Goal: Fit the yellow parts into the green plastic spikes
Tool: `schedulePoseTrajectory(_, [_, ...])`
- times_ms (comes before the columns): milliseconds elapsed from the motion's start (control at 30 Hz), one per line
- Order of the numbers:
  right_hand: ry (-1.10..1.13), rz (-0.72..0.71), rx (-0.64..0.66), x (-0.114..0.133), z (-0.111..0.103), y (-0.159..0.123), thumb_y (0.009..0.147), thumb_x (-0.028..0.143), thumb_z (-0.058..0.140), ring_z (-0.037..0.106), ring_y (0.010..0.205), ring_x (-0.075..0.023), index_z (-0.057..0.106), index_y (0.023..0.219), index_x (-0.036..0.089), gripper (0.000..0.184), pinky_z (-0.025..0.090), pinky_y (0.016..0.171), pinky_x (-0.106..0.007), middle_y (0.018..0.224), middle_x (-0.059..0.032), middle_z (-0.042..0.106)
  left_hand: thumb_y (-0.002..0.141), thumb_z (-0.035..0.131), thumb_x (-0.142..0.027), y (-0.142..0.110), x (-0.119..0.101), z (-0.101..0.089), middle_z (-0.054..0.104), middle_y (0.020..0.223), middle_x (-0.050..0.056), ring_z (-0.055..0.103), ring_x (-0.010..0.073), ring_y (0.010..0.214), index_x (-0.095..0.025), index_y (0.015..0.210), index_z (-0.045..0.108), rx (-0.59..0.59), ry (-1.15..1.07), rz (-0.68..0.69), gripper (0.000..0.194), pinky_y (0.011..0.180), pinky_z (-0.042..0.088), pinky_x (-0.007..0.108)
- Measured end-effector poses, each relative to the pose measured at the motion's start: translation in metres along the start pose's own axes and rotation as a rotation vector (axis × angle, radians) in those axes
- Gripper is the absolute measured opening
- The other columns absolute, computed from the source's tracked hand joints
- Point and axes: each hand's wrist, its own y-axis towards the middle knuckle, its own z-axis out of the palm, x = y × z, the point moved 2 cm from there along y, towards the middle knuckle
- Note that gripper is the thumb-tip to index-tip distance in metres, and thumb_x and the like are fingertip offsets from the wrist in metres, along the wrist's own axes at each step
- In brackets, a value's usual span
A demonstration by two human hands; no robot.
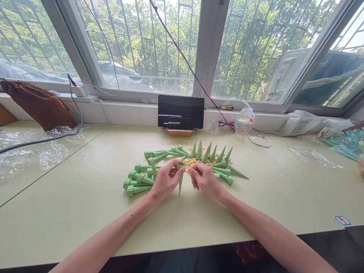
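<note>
My left hand [166, 182] is closed around the wide top of a green plastic spike [180, 184], its tip pointing down. Beside it, my right hand [207, 181] is pinched at the rim of that top; what lies between its fingertips is too small to make out. Just behind both hands is a heap of small yellow pieces [196, 162]. Several green cones [212, 154] stand point-up behind the heap. More green spikes with ribbed caps [139, 185] lie piled to the left, and others [223, 171] lie to the right.
A black tablet [181, 108] leans on a small brown stand [180, 133] by the window. A bagged cup [245, 123] and cables stand right of it. Clear plastic wrappers [54, 153] and a brown pouch [40, 104] lie left. Another person's hand [361, 165] shows at the right edge.
</note>
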Motion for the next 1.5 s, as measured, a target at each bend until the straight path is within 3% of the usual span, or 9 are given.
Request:
schedulePoseTrajectory(267, [-0.222, -0.119, 0.007, -0.0005, -0.0014, 0.0031, 0.1, 0.044, 0.046, 0.046, 0.048, -0.01, 0.048, 0.073, 0.02, 0.035, 0.037, 0.052, -0.024, 0.059, 0.0039, 0.05, 0.088, 0.062, -0.05, 0.0065, -0.0059, -0.002, 0.048, 0.057, -0.006, 0.048, 0.0086, 0.042, -0.018, 0.099, 0.06, -0.006, -0.147, -0.164, 0.033, 0.036, 0.039, 0.018])
schedulePoseTrajectory(500, [-0.479, -0.296, 0.043, -0.0025, -0.0039, 0.0032, 0.101, 0.036, 0.043, 0.03, 0.056, -0.0119, 0.031, 0.067, 0.021, 0.039, 0.026, 0.055, -0.026, 0.06, 0.0044, 0.036, 0.089, 0.058, -0.052, 0.0057, -0.005, -0.0004, 0.051, 0.064, -0.005, 0.045, 0.0063, 0.038, -0.018, 0.09, 0.06, 0.094, -0.14, -0.194, 0.034, 0.037, 0.041, 0.02])
schedulePoseTrajectory(733, [-0.456, -0.285, 0.055, -0.0008, -0.0019, 0.0025, 0.1, 0.034, 0.042, 0.026, 0.054, -0.0119, 0.028, 0.067, 0.022, 0.038, 0.023, 0.053, -0.027, 0.058, 0.0053, 0.031, 0.092, 0.056, -0.048, 0.0019, -0.0039, 0.0006, 0.051, 0.059, -0.005, 0.046, 0.0083, 0.041, -0.018, 0.094, 0.061, 0.083, -0.002, -0.084, 0.03, 0.038, 0.037, 0.02])
schedulePoseTrajectory(1000, [-0.241, -0.068, 0.069, 0.0014, 0.0017, 0.0002, 0.102, 0.041, 0.038, 0.039, 0.049, -0.0117, 0.047, 0.064, 0.02, 0.045, 0.033, 0.055, -0.026, 0.05, 0.0044, 0.04, 0.092, 0.056, -0.043, 0.0013, -0.001, 0.0022, 0.054, 0.059, -0.003, 0.046, 0.0093, 0.047, -0.016, 0.095, 0.063, 0.035, 0.15, 0.069, 0.028, 0.045, 0.04, 0.021])
schedulePoseTrajectory(1167, [-0.215, -0.029, 0.066, 0.0, 0.0016, 0.0007, 0.101, 0.047, 0.038, 0.038, 0.046, -0.0124, 0.049, 0.064, 0.02, 0.047, 0.033, 0.052, -0.026, 0.047, 0.0048, 0.038, 0.092, 0.056, -0.045, 0.0009, -0.0034, 0.0023, 0.055, 0.059, -0.004, 0.046, 0.0094, 0.045, -0.017, 0.101, 0.064, 0.051, 0.097, -0.001, 0.031, 0.043, 0.04, 0.021])
schedulePoseTrajectory(1500, [-0.371, -0.201, 0.02, 0.005, -0.0017, 0.0014, 0.102, 0.037, 0.038, 0.039, 0.053, -0.0127, 0.052, 0.074, 0.02, 0.035, 0.033, 0.055, -0.027, 0.06, 0.0023, 0.045, 0.089, 0.06, -0.052, 0.0045, -0.0039, 0.0005, 0.05, 0.052, -0.006, 0.046, 0.0096, 0.04, -0.019, 0.107, 0.061, 0.037, -0.071, -0.127, 0.038, 0.037, 0.037, 0.02])
